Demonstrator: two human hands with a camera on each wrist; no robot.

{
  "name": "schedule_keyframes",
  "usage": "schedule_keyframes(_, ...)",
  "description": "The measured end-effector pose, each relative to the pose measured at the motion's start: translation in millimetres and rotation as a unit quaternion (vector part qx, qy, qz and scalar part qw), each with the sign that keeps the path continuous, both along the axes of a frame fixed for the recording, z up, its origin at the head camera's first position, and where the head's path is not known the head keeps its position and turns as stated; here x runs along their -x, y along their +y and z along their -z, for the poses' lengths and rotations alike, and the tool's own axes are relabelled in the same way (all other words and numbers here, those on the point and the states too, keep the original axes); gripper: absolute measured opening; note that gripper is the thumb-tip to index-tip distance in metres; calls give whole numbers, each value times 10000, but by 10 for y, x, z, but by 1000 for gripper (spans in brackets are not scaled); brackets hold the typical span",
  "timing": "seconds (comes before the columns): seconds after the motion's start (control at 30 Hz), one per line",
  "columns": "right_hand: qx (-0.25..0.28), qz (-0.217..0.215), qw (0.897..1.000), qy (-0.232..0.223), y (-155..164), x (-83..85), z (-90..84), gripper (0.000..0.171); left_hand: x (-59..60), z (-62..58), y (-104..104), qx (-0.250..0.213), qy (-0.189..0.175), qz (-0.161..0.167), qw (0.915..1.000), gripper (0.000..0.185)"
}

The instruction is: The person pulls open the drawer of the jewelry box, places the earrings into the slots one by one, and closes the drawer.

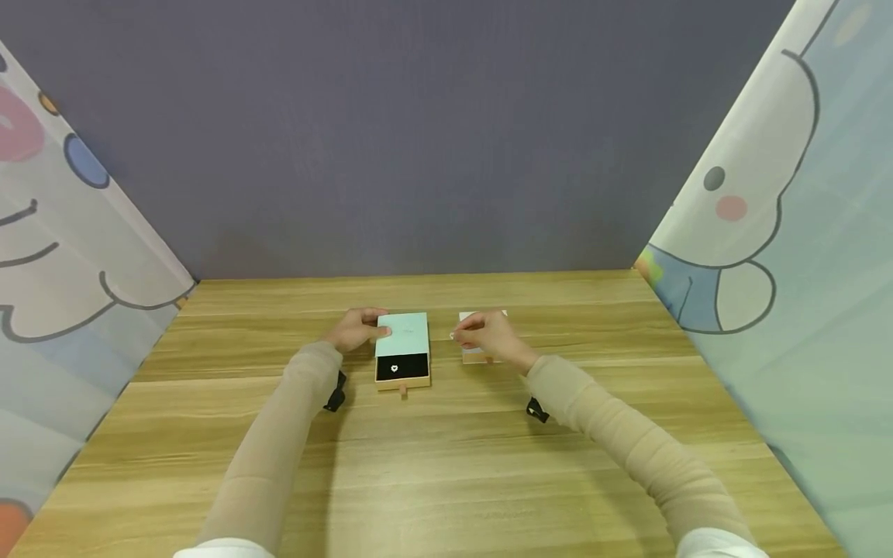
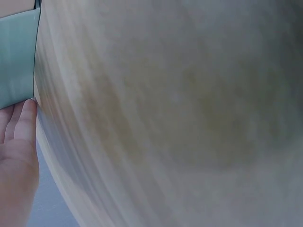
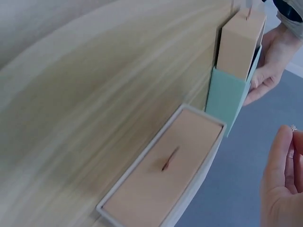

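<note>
1. Grey-violet wall is standing behind a wooden tabletop (image 1: 446,465), with cartoon-printed curtains hanging at both sides.
2. Two beige-sleeved arms are reaching across the bare wood, each wearing a dark strap at the wrist.
3. Near the middle, a mint-green drawer box (image 1: 402,335) is lying flat, its tan drawer (image 1: 402,369) pulled partway toward the person, showing a black insert with a small pale ornament (image 1: 394,368) on it.
4. Just to its right, a second white-rimmed box (image 1: 481,353) is lying, partly covered by the right hand; the right wrist view is showing its tan face and small pull tab.
5. The left hand (image 1: 359,329) is holding the green sleeve's left edge, fingers (image 2: 23,123) pressing against it.
6. The right hand (image 1: 488,335) is hovering over the second box, fingers (image 3: 279,161) narrowly pinching a tiny shiny piece (image 3: 293,128).
</note>
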State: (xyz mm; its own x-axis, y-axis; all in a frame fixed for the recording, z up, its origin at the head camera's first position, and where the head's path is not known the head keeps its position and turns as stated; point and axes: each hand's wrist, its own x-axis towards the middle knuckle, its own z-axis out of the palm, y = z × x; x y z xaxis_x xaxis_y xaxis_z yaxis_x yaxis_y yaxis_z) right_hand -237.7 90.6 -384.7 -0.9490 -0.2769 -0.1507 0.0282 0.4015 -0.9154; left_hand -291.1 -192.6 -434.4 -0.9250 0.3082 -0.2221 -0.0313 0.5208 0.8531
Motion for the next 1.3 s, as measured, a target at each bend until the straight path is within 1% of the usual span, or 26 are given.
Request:
schedule_keyframes(0.13, 101, -105, 9998, 120, -75, -1, 43, 15, 15, 4, 0, -12, 35, 45, 10000, 59)
schedule_keyframes(0.2, 58, -188, 9995, 235, -117, 3, 78, 15, 19, 9, -1, 7, 29, 30, 10000, 59)
schedule_keyframes(0.33, -42, -268, 9993, 250, -193, 5, 135, 15, 17, 21, -10, 36, 25, 40, 10000, 59)
schedule_keyframes(0.43, -99, -316, 9993, 192, -247, -2, 155, 15, 19, 32, -15, -19, 14, 49, 10000, 59)
schedule_keyframes(0.57, -219, -417, 9985, 262, -310, -14, 174, 14, 21, 37, -13, -140, -21, 21, 9999, 58)
schedule_keyframes(0.8, -146, -551, 9983, 73, -399, -30, 234, 11, 20, 38, -11, -142, -10, -29, 9999, 57)
schedule_keyframes(0.97, -221, -685, 9974, -9, -450, -30, 255, 10, 18, 28, -20, -50, 53, -9, 10000, 58)
schedule_keyframes(1.0, -225, -711, 9972, -52, -459, -31, 252, 10, -7, -15, -7, -65, 32, -11, 10000, 57)
schedule_keyframes(1.03, -230, -733, 9970, -101, -470, -29, 255, 11, -7, -16, -6, -57, 38, -20, 10000, 57)
schedule_keyframes(1.2, -288, -787, 9963, -211, -541, -17, 260, 11, 23, 27, -5, -83, 13, -63, 9999, 58)
schedule_keyframes(1.23, -350, -803, 9959, -204, -558, -14, 261, 10, 52, 78, -20, -61, 49, -54, 10000, 59)
schedule_keyframes(1.3, -540, -853, 9948, -169, -589, -15, 240, 7, 52, 85, -21, -50, 78, -34, 10000, 60)
